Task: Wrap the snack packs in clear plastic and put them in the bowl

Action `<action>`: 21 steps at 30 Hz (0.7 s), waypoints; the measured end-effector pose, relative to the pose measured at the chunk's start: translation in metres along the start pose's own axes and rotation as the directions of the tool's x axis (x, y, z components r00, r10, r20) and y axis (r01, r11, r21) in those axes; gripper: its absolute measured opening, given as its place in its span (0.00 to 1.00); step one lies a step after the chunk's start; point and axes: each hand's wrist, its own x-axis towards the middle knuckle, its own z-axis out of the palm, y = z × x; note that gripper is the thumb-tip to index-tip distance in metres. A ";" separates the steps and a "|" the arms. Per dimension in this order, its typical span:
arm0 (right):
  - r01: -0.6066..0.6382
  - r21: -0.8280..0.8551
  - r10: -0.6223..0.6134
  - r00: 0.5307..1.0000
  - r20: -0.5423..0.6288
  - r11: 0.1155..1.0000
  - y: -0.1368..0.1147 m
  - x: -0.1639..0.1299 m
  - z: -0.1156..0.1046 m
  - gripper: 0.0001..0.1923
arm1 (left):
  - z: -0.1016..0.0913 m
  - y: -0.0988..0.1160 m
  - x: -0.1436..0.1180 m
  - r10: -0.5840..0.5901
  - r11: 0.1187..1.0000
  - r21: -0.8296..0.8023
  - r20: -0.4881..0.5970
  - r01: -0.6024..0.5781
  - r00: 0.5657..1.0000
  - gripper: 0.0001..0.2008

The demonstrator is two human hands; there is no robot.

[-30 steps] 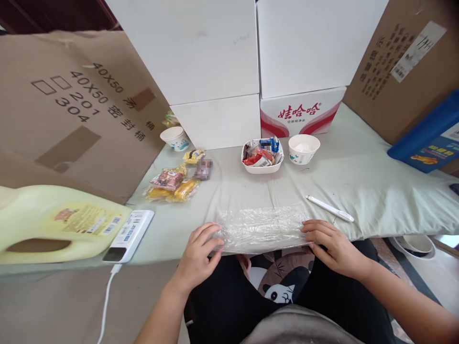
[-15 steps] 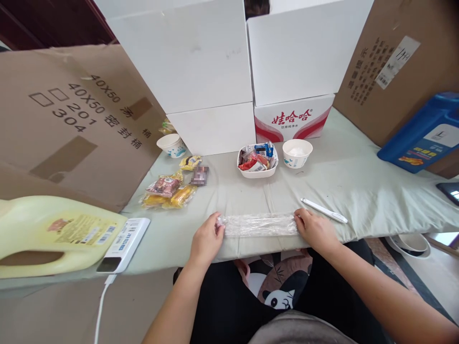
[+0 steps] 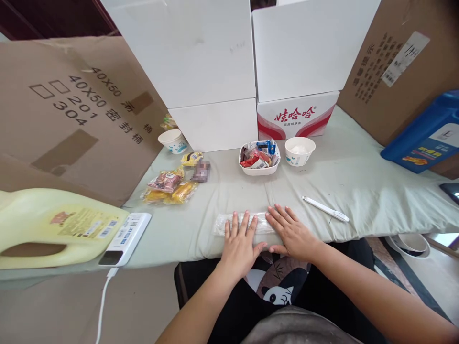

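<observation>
A flat, folded strip of clear plastic film (image 3: 223, 225) lies along the front of the covered table. My left hand (image 3: 241, 241) rests flat across its middle, fingers spread. Beside it my right hand (image 3: 293, 234) lies flat over the strip's right part, hiding that end. Neither hand grips anything. A slim white cutter-like tool (image 3: 325, 209) lies just right of my right hand.
Behind the hands stand a white tray (image 3: 260, 170) of wrapped snacks and a paper bowl (image 3: 300, 152). Left are packaged snacks (image 3: 168, 184), another paper bowl (image 3: 173, 142), a white power strip (image 3: 125, 239) and a yellow jug (image 3: 71, 229). A blue bottle (image 3: 423, 138) leans at right.
My hands have let go of the strip's two ends. Both have moved inward and now lie flat on top of it, fingers spread. The view has shifted slightly.
</observation>
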 end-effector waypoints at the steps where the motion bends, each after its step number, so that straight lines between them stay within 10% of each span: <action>1: -0.022 -0.008 0.022 0.999 0.027 1.000 0.001 -0.004 0.004 0.48 | 0.005 -0.002 -0.002 -0.025 0.999 0.024 0.052 0.024 0.998 0.33; 10: -0.195 -0.050 0.194 0.981 -0.030 0.979 0.010 -0.080 -0.011 0.24 | -0.001 0.021 -0.004 -0.098 0.995 0.016 0.007 0.098 0.995 0.20; 21: 0.063 0.187 -0.028 0.982 -0.184 0.980 -0.007 -0.103 -0.066 0.11 | 0.019 0.040 0.027 0.118 0.975 -0.177 -0.091 -0.133 0.989 0.16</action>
